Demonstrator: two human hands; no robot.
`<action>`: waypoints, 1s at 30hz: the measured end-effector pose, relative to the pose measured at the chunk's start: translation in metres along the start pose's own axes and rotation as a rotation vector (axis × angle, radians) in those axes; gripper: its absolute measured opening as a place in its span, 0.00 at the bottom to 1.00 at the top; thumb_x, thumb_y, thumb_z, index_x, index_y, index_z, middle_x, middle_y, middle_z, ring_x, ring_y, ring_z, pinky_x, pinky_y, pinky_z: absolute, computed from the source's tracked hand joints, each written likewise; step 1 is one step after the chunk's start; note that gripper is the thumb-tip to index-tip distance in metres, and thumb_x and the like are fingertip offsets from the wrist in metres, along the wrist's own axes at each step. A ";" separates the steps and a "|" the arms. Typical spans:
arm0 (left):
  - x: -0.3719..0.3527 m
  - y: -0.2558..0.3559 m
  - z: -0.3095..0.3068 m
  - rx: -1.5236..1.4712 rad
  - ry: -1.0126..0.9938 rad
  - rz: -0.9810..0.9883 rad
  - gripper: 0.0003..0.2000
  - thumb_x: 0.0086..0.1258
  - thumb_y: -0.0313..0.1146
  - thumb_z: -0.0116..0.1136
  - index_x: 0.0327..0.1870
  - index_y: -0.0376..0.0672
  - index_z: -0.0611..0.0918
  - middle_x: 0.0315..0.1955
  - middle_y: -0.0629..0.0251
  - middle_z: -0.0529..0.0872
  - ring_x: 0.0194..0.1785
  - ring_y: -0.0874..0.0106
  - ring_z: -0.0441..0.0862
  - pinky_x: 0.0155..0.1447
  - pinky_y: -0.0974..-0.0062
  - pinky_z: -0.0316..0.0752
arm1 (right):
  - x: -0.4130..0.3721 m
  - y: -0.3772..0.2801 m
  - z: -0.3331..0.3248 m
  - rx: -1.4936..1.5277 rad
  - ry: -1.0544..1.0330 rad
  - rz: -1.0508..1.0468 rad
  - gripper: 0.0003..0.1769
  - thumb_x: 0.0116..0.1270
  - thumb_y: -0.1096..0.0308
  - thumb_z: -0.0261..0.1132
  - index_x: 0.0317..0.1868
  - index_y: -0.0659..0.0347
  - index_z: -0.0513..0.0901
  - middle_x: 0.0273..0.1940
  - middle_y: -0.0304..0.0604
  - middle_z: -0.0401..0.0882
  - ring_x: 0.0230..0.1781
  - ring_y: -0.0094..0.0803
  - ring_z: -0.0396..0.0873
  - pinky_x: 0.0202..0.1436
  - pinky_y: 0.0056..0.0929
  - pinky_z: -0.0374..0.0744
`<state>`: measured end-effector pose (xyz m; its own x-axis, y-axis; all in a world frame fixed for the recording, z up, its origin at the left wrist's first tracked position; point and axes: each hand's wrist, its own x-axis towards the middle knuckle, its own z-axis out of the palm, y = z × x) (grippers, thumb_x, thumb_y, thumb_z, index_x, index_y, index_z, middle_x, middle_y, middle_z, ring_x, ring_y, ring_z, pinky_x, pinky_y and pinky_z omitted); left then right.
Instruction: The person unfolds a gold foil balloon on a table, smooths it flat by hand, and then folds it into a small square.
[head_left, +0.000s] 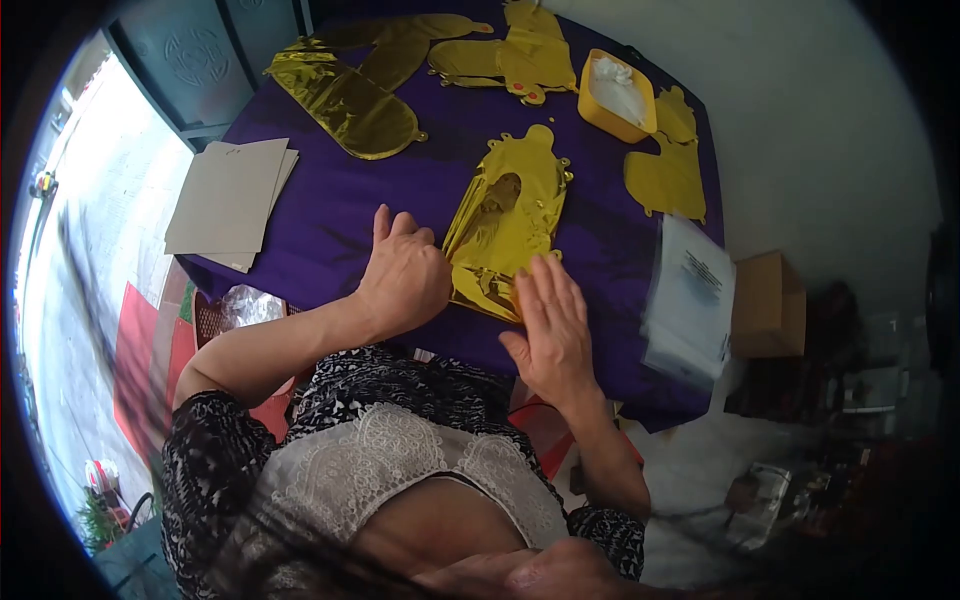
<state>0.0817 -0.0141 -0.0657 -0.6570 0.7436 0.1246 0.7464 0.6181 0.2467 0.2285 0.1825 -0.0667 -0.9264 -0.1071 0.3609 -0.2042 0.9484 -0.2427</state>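
In front of me a flat gold foil balloon (525,205) lies on the purple cloth, partly folded along its left side, with small tabs around its edge. My left hand (405,280) is closed beside the lower left edge of that foil, most of its fingers curled and one sticking up. Whatever it may hold is hidden. At the lower right corner my right hand (550,325) rests its fingertips on the foil. Its fingers are stretched out and the thumb stands apart.
More flat gold foil balloons (375,110) lie along the back. A yellow tub (640,128) with white contents stands back right. Grey cards (225,200) sit at the left edge, clear plastic sleeves (690,300) at the right. A cardboard box (768,305) is beyond the sleeves.
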 end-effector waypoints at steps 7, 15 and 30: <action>0.000 0.001 0.004 0.031 0.016 -0.019 0.10 0.64 0.31 0.60 0.25 0.37 0.89 0.33 0.52 0.82 0.52 0.50 0.75 0.76 0.31 0.55 | 0.001 0.013 0.010 0.031 -0.242 -0.127 0.44 0.72 0.40 0.62 0.77 0.63 0.69 0.79 0.60 0.62 0.82 0.54 0.58 0.84 0.55 0.57; -0.004 0.007 -0.002 0.070 0.121 0.010 0.11 0.65 0.33 0.62 0.34 0.32 0.88 0.34 0.52 0.81 0.51 0.50 0.75 0.77 0.30 0.53 | 0.001 0.011 0.011 0.012 -0.219 -0.142 0.42 0.71 0.38 0.62 0.74 0.60 0.74 0.78 0.59 0.64 0.81 0.55 0.59 0.83 0.57 0.58; 0.052 -0.007 0.025 0.155 -0.029 0.496 0.44 0.81 0.69 0.26 0.80 0.36 0.65 0.81 0.39 0.57 0.87 0.45 0.43 0.86 0.42 0.34 | 0.001 0.013 0.011 0.044 -0.241 -0.122 0.41 0.70 0.38 0.63 0.73 0.60 0.76 0.77 0.59 0.65 0.81 0.55 0.58 0.83 0.56 0.58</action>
<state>0.0449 0.0270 -0.0853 -0.2191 0.9619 0.1636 0.9755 0.2190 0.0193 0.2219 0.1914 -0.0798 -0.9415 -0.2932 0.1661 -0.3279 0.9106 -0.2515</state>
